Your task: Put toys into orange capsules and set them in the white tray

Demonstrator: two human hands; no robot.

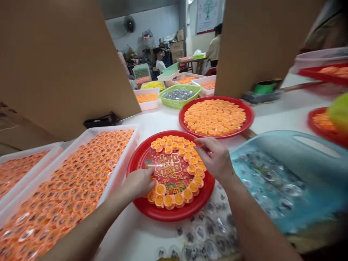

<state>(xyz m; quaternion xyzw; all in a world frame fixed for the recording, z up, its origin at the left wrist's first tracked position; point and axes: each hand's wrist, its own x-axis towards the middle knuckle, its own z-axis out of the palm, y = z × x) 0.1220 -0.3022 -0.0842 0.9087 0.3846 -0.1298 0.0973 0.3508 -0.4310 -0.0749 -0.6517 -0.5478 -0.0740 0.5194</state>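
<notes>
A red round plate (141, 159) lies on the white table before me, partly ringed with small orange caps (187, 157) around a printed centre. My left hand (140, 183) rests curled on the plate's lower left, fingers closed beside the orange caps at the bottom; what it holds, if anything, is hidden. My right hand (214, 157) hovers over the plate's right side, fingers pinched at the caps near the upper right rim.
White trays (119, 159) full of orange caps lie at the left. A second red plate (248, 116) of orange caps sits behind. A blue basket (285, 148) of clear pieces stands at the right, loose clear pieces (206, 232) in front. Cardboard screens stand left and right; people work far behind.
</notes>
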